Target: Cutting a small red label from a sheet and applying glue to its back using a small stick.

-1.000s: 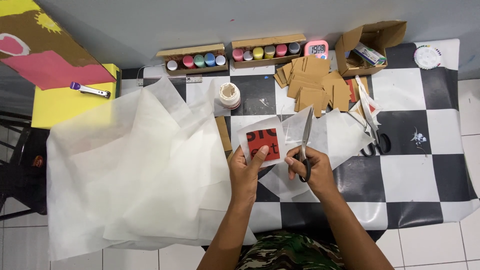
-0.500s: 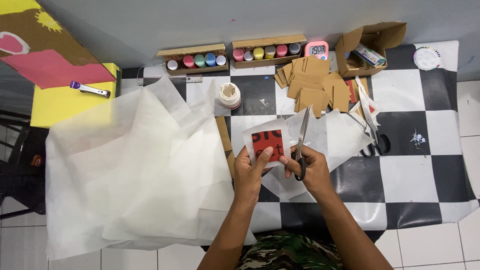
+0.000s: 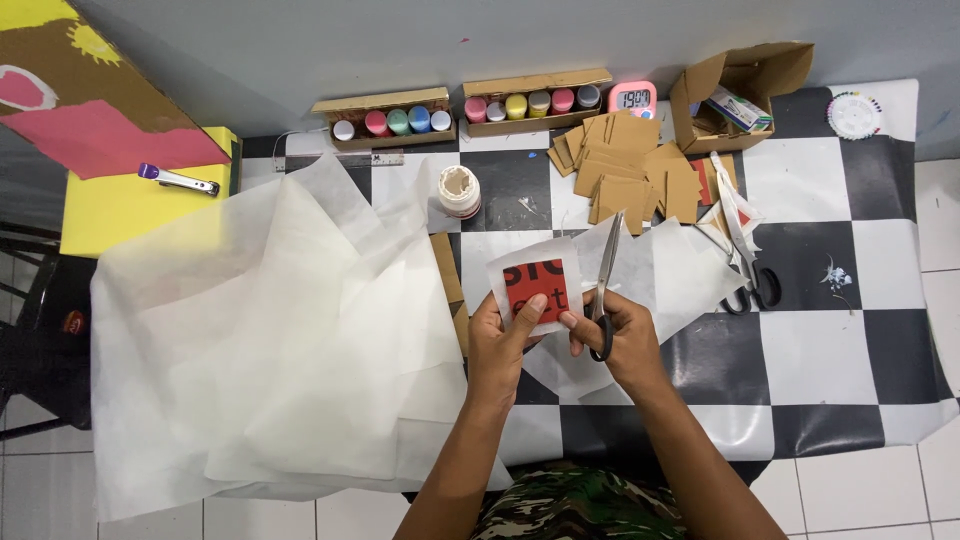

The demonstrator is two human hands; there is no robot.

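My left hand [image 3: 500,340] pinches a small red card with black marks, wrapped in thin white paper [image 3: 535,285], and holds it up over the checkered table. My right hand [image 3: 620,335] grips a pair of scissors [image 3: 607,265] by the handles, blades pointing away from me along the card's right edge. Both hands are close together at the middle of the table, near its front edge.
Large crumpled sheets of white tissue paper [image 3: 270,340] cover the left half. A second pair of scissors [image 3: 745,260] lies at the right. Cardboard pieces [image 3: 630,165], a glue jar [image 3: 460,190], two trays of paint pots [image 3: 390,120], a pink clock [image 3: 632,97] and an open box [image 3: 740,90] line the back.
The wrapped card has turned a little in my left hand and the scissors have shifted slightly along its right edge. Both hands stay in the same place.
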